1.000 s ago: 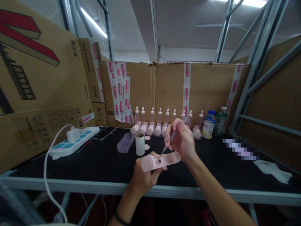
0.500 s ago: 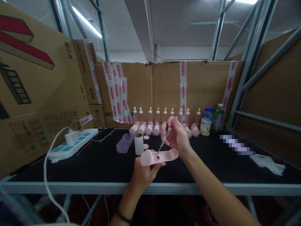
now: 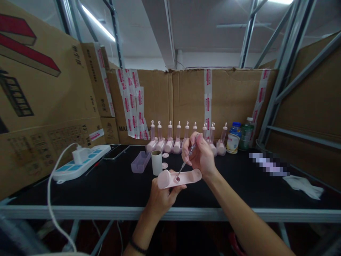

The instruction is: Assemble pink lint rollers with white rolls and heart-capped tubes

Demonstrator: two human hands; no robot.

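Small assembly workshop, taped cardboard boxes [image 3: 42, 89], metal racking [image 3: 279, 71], black workbench [image 3: 106, 185], row of pink parts [image 3: 183, 140]

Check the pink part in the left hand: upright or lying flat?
Lying flat. The left hand holds the pink part lengthwise, roughly level above the table, unlike the upright finished units behind.

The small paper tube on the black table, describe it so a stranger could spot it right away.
Start at the row of pink bottles against the cardboard wall. Just in front of its left end, beside a lilac tray, stands the paper tube: the only upright, open-topped, off-white cylinder there.
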